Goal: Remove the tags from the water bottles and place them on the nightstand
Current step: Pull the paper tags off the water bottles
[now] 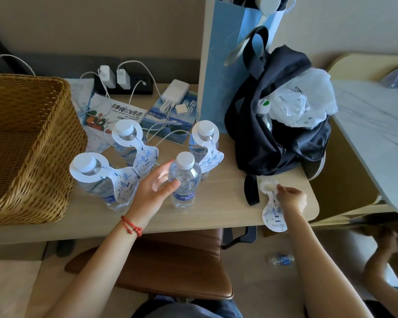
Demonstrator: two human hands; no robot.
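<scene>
Here, left hand (157,180) loosely cups the untagged bottle (184,180), fingers relaxed; right hand (291,198) pinches a removed tag (274,213) at the surface (216,203) edge; three bottles remain tagged

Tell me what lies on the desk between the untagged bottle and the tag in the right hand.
In the head view, only bare desk top separates the untagged bottle from the tag pinched by the right hand.

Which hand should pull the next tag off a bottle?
Left. The left hand is beside the three tagged bottles; the right hand holds the removed tag.
</scene>
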